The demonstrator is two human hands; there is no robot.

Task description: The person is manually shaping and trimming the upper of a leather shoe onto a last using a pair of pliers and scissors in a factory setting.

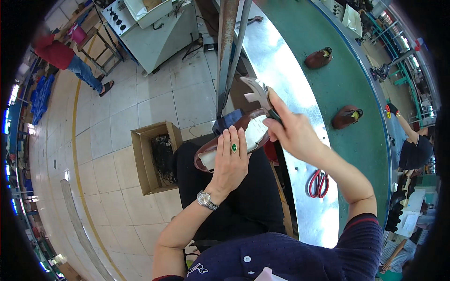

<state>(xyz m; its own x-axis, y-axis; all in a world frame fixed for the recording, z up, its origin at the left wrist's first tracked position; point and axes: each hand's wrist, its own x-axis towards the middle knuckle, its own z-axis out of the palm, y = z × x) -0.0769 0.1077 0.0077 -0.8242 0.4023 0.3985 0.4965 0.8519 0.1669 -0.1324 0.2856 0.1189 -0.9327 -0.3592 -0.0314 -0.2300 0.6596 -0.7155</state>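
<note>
A dark red-brown shoe (248, 118) with a whitish underside lies sole up across my lap, slanting from lower left to upper right. My left hand (232, 152), wearing a green-stoned ring, holds it with the fingers laid together over the sole; the thumb is hidden. In my right hand (291, 125) is a pair of lasting pliers (256, 89) with a metal head and dark handles. The head points up and left over the shoe's far end, while the hand is close beside the sole. Contact between pliers and shoe cannot be made out.
Red-handled scissors (318, 183) lie on the metal ledge (300, 89) at my right. Beyond it, two brown shoes (347, 116) stand on a green conveyor belt (323, 89). A cardboard box (145, 161) of dark scraps sits left of my legs. A metal post (226, 51) rises ahead.
</note>
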